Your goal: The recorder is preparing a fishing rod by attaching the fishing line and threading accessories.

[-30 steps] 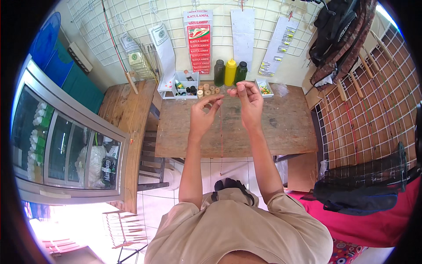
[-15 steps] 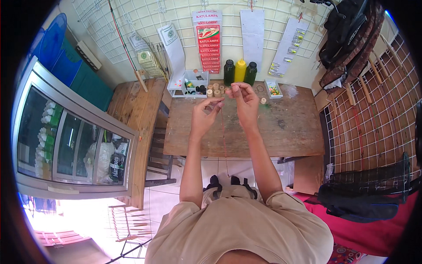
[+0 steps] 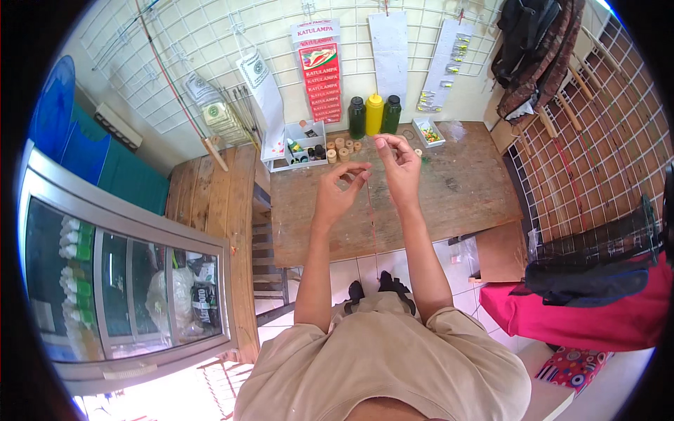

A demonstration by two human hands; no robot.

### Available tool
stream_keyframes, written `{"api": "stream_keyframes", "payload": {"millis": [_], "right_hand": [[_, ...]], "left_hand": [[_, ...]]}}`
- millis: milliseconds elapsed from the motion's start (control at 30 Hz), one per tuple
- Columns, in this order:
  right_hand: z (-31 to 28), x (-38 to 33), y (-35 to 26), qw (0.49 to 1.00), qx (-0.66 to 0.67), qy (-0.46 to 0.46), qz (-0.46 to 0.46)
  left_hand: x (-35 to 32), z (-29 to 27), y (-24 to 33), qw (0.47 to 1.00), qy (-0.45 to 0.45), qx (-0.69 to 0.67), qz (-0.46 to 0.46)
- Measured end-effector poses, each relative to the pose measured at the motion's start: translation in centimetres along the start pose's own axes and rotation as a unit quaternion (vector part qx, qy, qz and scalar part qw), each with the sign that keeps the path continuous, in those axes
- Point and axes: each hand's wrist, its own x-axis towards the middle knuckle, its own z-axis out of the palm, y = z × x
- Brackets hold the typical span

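Note:
Over the wooden table [image 3: 449,203], both my hands are raised close together. My left hand [image 3: 338,193] is closed in a pinch, thumb and forefinger making a loop. From its fingertips a thin reddish strand [image 3: 372,214] hangs down past the table's front edge toward my feet; whether it is line or a slim rod I cannot tell. My right hand [image 3: 401,165], slightly higher and to the right, also pinches thumb against forefinger. What lies in that pinch is too small to make out. Behind the hands stand several small wooden spools [image 3: 342,149].
A white divided tray [image 3: 284,167] with small bottles sits at the table's back left. Two dark bottles [image 3: 357,119] flank a yellow squeeze bottle [image 3: 373,116]. Right of them is a small white box [image 3: 430,144] of colourful bits. A glass-fronted cabinet [image 3: 232,295] stands left; a rod rack [image 3: 562,161] right.
My view has turned a little, shifting the wall and table. My left hand has moved slightly right, nearer the right hand, its finger loop rounder. Both pinches stay closed.

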Motion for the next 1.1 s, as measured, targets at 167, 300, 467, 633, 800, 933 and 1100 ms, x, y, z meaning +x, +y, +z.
{"api": "stream_keyframes", "payload": {"millis": [167,300,467,633,800,933,1100], "right_hand": [[0.1,0.3,-0.4,0.999,-0.022,0.002,0.036],[-0.1,0.8,-0.6,0.999,-0.002,0.007,0.050],[-0.9,1.8,-0.2,0.998,0.006,-0.004,0.068],[-1.9,3.0,0.1,0.995,0.022,-0.021,0.090],[-2.6,3.8,0.9,0.994,0.042,-0.036,0.098],[-2.6,4.2,0.8,0.993,0.023,-0.041,0.107],[-2.5,4.5,0.4,0.993,0.024,-0.049,0.103]], "left_hand": [[0.0,0.1,0.0,0.999,-0.021,-0.024,0.027],[0.2,0.2,0.1,0.999,-0.019,-0.021,0.025],[0.8,0.9,-0.3,0.998,-0.043,-0.019,0.035],[1.7,1.8,-0.3,0.998,-0.037,-0.014,0.039],[2.2,2.2,-0.6,0.999,-0.030,-0.013,0.027],[2.4,2.2,-0.7,0.998,-0.053,-0.007,0.025],[2.6,1.7,-0.6,0.996,-0.081,-0.019,0.040]]}}
